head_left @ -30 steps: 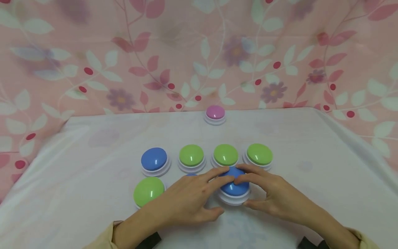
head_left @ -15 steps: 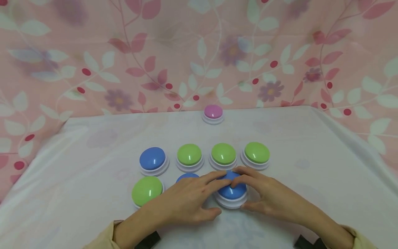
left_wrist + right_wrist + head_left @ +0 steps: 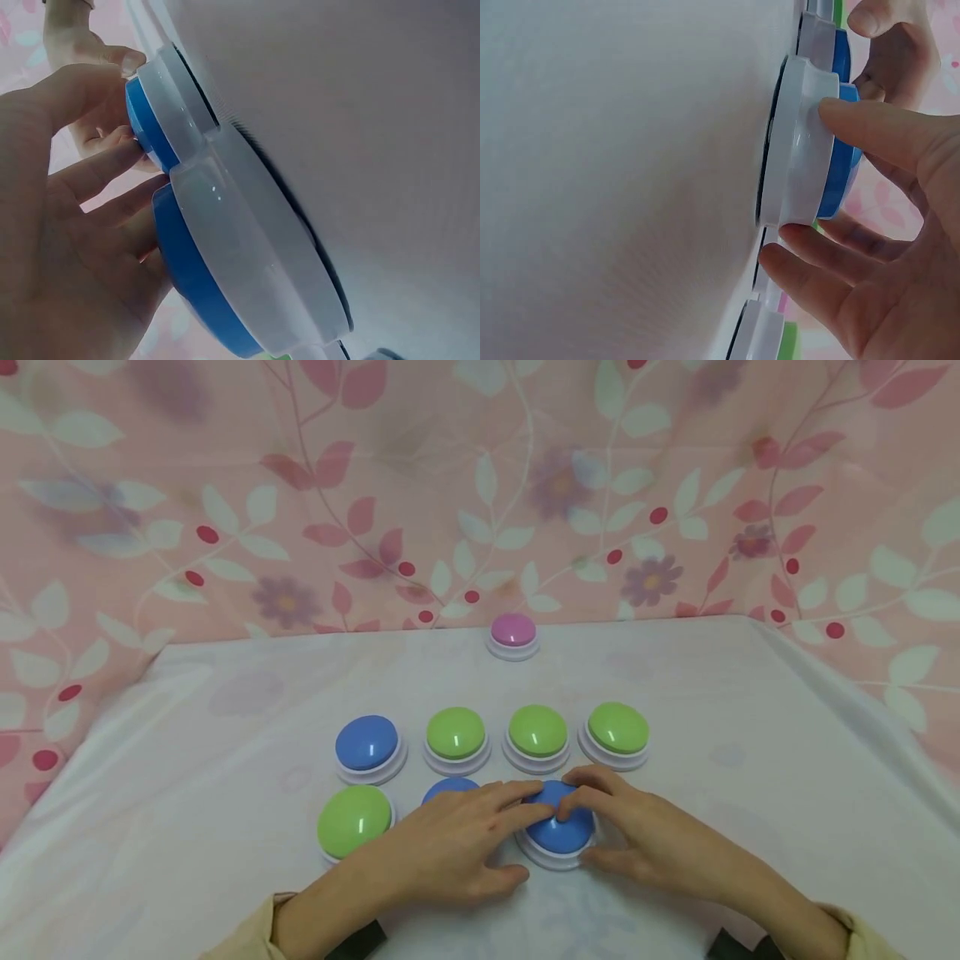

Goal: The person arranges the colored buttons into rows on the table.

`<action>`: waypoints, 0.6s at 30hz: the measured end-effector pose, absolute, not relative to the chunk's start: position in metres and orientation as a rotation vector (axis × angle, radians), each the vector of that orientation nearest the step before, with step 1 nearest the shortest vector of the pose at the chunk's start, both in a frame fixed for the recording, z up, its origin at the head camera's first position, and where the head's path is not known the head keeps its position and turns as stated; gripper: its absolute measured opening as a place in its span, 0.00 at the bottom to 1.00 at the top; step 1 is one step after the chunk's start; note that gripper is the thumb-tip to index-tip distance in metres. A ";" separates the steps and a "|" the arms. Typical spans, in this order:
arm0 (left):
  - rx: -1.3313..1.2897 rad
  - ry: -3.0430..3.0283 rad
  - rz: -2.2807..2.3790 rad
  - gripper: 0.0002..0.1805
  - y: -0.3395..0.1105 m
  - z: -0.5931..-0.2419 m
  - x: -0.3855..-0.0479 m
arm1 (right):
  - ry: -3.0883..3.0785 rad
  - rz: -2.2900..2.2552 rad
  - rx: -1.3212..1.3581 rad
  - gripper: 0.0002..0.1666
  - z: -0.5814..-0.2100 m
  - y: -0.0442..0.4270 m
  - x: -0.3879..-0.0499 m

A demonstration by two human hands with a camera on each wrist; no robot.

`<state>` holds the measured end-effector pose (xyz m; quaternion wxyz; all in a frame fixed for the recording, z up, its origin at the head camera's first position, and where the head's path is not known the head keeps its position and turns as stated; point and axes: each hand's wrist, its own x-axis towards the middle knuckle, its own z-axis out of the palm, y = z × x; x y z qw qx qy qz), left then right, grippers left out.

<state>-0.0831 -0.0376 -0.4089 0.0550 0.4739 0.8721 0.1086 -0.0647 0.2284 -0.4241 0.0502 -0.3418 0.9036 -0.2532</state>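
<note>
A blue dome push button (image 3: pixel 561 833) with a white round base sits on the white cloth between my two hands. My right hand (image 3: pixel 633 827) grips it, thumb on the near side of the white base (image 3: pixel 799 157) and fingertips round its far side and top. My left hand (image 3: pixel 457 843) lies palm down with loosely extended fingers, the fingertips touching the dome's left part. Under that left hand is a second blue button (image 3: pixel 448 787), mostly hidden in the head view; its base (image 3: pixel 247 247) touches or nearly touches the first one's in the left wrist view.
Behind stands a row of a blue button (image 3: pixel 367 742) and three green ones, the rightmost green button (image 3: pixel 618 727) nearest my right fingers. Another green button (image 3: pixel 354 820) is left of my left wrist. A pink button (image 3: pixel 513 629) stands at the back edge before a floral curtain (image 3: pixel 450 485).
The gripped blue button has come slightly towards me, away from the green row, and its dome now faces more upward. Both hands stay around it. The head view has shifted slightly.
</note>
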 end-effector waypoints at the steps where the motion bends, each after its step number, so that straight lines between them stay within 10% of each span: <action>1: 1.449 2.653 0.322 0.34 -0.038 -0.409 -0.083 | 2.742 -0.777 -1.029 0.28 -0.424 0.229 -0.065; 18: 1.472 2.672 0.290 0.34 -0.035 -0.409 -0.081 | 2.764 -0.763 -0.977 0.22 -0.422 0.225 -0.060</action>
